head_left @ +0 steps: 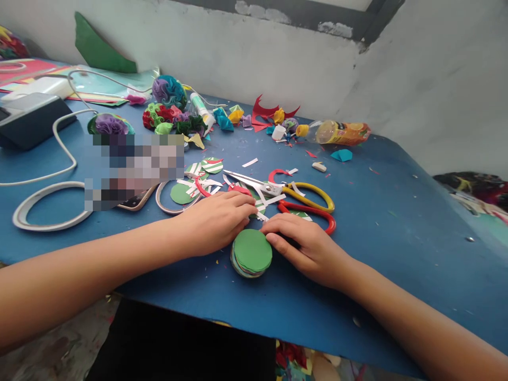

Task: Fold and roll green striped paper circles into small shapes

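A round stack of cut paper circles (251, 251) lies near the table's front edge, with a green circle on top. Beside its right rim, my right hand (307, 248) has its thumb and forefinger drawn together at the stack's edge. Just behind the stack's left side is my left hand (218, 221), palm down with fingers bent over paper scraps; its thumb and whatever lies under the fingers are hidden. Scissors (273, 189) with one yellow and one red handle lie beyond both hands, blades pointing left. Around them are white paper strips (275, 199) and striped green circles (212, 165).
A roll of tape (24, 206) and a phone (138, 201) lie left, beside a pixelated patch. Ruffled paper balls (169, 91), a glue stick (198, 104) and a fallen bottle (337, 132) line the back near the wall. A white cable (65, 151) crosses the left side.
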A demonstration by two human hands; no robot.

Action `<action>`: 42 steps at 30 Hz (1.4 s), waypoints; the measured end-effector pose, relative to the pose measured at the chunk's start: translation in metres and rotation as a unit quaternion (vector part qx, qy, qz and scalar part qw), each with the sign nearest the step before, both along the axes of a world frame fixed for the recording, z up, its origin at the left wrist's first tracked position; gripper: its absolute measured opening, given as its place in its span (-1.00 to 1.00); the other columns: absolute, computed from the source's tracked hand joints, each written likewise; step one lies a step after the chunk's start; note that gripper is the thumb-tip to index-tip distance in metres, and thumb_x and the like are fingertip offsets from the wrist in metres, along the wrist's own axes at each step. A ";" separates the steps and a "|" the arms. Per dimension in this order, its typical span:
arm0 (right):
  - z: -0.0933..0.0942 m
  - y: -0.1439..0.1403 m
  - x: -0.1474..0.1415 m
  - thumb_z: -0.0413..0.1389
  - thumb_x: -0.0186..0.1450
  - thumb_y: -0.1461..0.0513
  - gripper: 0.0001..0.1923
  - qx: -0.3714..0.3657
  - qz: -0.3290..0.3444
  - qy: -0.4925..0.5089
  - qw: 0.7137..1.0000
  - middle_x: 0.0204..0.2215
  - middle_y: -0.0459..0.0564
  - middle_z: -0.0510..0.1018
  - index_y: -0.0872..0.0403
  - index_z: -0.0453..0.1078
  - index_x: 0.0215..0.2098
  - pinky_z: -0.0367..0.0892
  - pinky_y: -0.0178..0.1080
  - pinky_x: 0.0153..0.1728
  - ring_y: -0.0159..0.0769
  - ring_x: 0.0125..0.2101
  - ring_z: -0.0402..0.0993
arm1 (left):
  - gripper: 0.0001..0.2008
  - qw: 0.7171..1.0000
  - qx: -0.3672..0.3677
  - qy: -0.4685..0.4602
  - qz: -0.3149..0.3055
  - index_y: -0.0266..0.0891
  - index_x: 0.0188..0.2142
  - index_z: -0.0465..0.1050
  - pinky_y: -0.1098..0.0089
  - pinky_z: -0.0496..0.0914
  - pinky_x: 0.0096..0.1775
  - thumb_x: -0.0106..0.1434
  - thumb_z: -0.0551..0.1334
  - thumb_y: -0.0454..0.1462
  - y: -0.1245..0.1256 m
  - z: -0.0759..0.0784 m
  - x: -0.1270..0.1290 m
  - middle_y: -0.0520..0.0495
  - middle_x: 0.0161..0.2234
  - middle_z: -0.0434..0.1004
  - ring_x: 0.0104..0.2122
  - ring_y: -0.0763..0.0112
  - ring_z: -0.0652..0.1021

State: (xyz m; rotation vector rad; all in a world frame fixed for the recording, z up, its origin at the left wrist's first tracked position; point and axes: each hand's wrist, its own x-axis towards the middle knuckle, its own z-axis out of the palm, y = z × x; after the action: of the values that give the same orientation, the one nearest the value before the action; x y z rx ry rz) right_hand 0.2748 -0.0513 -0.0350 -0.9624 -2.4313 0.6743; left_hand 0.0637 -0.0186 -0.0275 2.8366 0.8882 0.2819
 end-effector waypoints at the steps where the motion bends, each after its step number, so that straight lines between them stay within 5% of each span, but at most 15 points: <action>1: 0.000 0.000 0.000 -0.06 0.32 0.26 -0.86 0.001 0.000 0.000 1.000 -0.29 -0.04 0.45 0.10 0.32 -0.23 0.28 -0.32 -0.20 -0.40 -0.26 0.35 | -0.69 1.000 -0.001 0.000 0.001 -0.33 -0.02 0.32 0.24 0.25 0.09 0.33 -0.06 -0.30 0.000 0.000 0.000 -0.17 0.03 0.32 0.05 0.27 0.33; 42: 0.000 0.002 -0.005 -0.03 0.29 0.28 -0.86 0.018 0.001 -0.005 1.000 -0.28 0.01 0.49 0.08 0.36 -0.26 0.34 -0.26 -0.21 -0.33 -0.26 0.40 | -0.71 0.999 -0.010 -0.050 -0.017 -0.32 -0.01 0.29 0.27 0.34 -0.01 0.28 0.03 -0.33 -0.007 -0.001 0.000 -0.18 0.00 0.36 -0.01 0.27 0.40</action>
State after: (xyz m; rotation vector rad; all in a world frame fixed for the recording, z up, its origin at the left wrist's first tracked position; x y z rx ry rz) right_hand 0.2695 -0.0498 -0.0350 -0.9503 -2.4455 0.6252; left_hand 0.0637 -0.0257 -0.0287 2.7896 0.8173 0.4034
